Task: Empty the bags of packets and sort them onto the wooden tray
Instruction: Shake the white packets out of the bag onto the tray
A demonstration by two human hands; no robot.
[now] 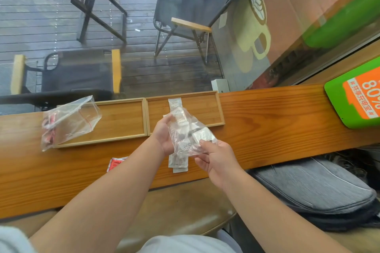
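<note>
My left hand and my right hand both grip a clear plastic bag with white packets inside, held above the counter in front of the wooden tray. The tray has two compartments; one white packet lies in the right one, and the left one holds no packets. A second clear bag with red packets lies over the tray's left end. On the counter under my hands lie white packets and red packets.
The wooden counter runs along a window. A green and orange device sits at its right end. A grey bag rests on the seat at the lower right. Chairs and a table stand outside beyond the glass.
</note>
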